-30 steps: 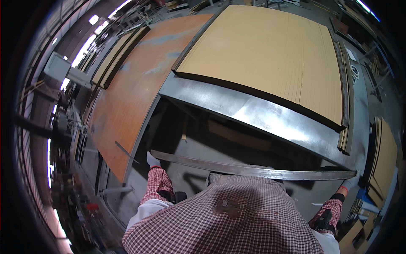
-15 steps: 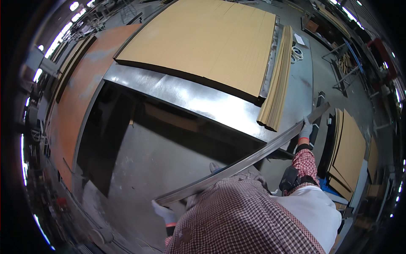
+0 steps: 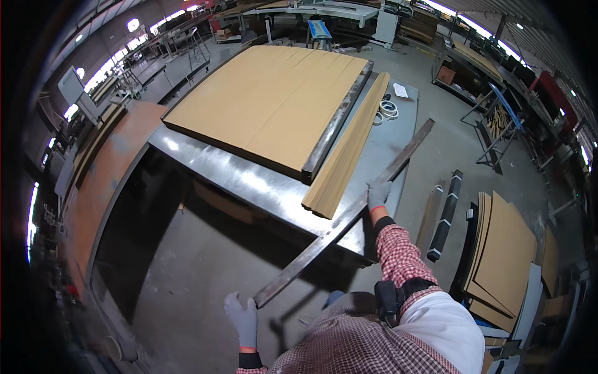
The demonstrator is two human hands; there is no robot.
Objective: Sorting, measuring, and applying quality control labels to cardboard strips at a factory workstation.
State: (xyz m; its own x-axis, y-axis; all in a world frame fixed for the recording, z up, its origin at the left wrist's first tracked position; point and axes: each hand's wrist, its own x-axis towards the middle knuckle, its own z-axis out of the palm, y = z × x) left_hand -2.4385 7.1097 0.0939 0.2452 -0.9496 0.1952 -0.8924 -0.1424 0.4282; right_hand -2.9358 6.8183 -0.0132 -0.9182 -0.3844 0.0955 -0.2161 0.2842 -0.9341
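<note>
Right hand (image 3: 378, 196) on bar (image 3: 305, 260), left (image 3: 242, 320) perhaps

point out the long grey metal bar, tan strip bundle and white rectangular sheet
Long grey metal bar (image 3: 342, 223): head view, just below its middle.
Tan strip bundle (image 3: 352, 149): head view, middle of its length.
White rectangular sheet (image 3: 400, 91): head view, its centre.

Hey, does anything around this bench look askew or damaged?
Mildly: the tan boards at the right are stacked unevenly, their edges crossing at angles instead of lining up. The reddish-brown surface at the left has pale patches, perhaps wear.
</note>
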